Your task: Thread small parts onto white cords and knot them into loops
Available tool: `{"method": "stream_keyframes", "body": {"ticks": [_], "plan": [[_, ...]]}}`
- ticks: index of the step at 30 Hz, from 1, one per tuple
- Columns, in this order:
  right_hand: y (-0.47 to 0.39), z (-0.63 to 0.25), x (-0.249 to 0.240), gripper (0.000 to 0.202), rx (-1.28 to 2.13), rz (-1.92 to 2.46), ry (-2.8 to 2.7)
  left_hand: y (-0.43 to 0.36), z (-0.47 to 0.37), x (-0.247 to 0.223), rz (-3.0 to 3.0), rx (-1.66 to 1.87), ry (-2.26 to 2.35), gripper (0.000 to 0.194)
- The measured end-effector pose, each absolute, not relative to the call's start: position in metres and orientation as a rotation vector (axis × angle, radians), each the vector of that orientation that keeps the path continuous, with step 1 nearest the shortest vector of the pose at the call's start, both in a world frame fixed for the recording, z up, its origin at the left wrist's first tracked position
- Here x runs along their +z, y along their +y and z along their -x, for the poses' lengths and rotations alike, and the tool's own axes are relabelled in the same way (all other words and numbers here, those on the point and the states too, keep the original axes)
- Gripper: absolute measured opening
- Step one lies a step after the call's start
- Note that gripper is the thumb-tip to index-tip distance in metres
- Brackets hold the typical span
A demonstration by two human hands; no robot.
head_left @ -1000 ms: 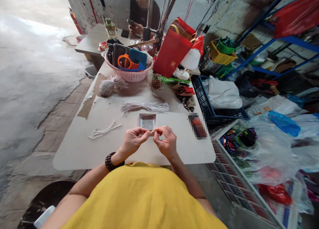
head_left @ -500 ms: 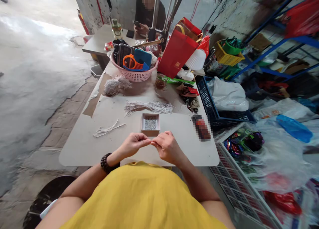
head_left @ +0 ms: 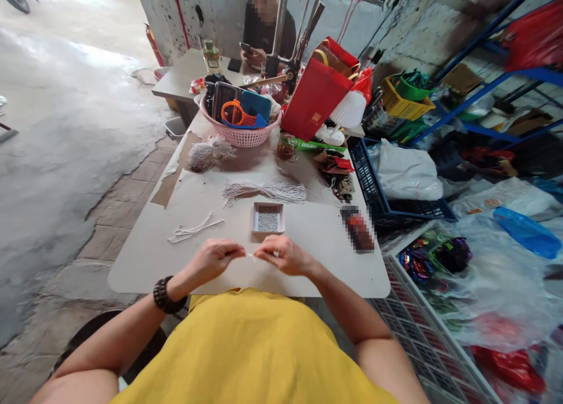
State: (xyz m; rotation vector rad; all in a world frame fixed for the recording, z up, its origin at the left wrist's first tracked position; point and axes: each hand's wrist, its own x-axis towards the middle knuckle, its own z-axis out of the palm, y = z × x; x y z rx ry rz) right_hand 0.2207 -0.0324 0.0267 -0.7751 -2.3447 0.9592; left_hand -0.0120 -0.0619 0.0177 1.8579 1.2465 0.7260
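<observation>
My left hand (head_left: 214,258) and my right hand (head_left: 288,256) are close together over the front of the white table (head_left: 145,263), each with fingertips pinched. A short bit of white cord (head_left: 250,254) shows in the small gap between them; the rest is hidden by the fingers. Just beyond my right hand stands a small open box (head_left: 254,223) holding many tiny silvery metal pieces. Behind it a long bundle of white cords (head_left: 264,191) lies crosswise. A few loose white cords (head_left: 196,228) are on the left, and a thicker cord bundle (head_left: 209,153) lies farther back.
A pink basket (head_left: 246,137) full of odds and ends stands at the back, beside a red paper bag (head_left: 314,99) and a white lamp (head_left: 349,109). A blurred-out phone-like item (head_left: 358,229) lies at right. Crates (head_left: 373,184) flank the table. A person (head_left: 268,34) sits beyond, holding a phone.
My hands have moved slightly left and drawn a little apart, so a bit of white cord shows between the fingertips. The view has shifted slightly.
</observation>
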Motion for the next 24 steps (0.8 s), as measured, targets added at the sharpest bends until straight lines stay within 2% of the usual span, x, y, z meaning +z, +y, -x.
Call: {"method": "stream_keyframes", "body": {"ticks": [2,6,9,15,21,24], "plan": [[0.003,-0.218,0.023,0.023,0.852,0.967,-2.276,-0.054,0.03,0.013,-1.954,0.739,1.545,0.027],[0.078,-0.201,0.017,0.025,0.484,1.581,-2.259,-0.043,0.059,0.004,-2.136,0.465,1.96,0.027],[0.113,-0.179,0.011,0.021,0.513,1.604,-2.277,-0.038,0.064,0.001,-2.268,0.414,1.951,0.024],[0.138,-0.152,0.011,0.012,0.66,1.53,-2.216,-0.023,0.04,0.012,-2.435,0.575,1.766,0.025],[0.14,-0.156,0.027,0.037,0.864,1.369,-1.95,0.01,-0.013,0.02,-2.524,0.461,1.487,0.022],[0.142,-0.164,0.041,0.03,0.919,1.293,-1.8,0.027,-0.038,0.017,-2.552,0.273,1.451,0.019]]}}
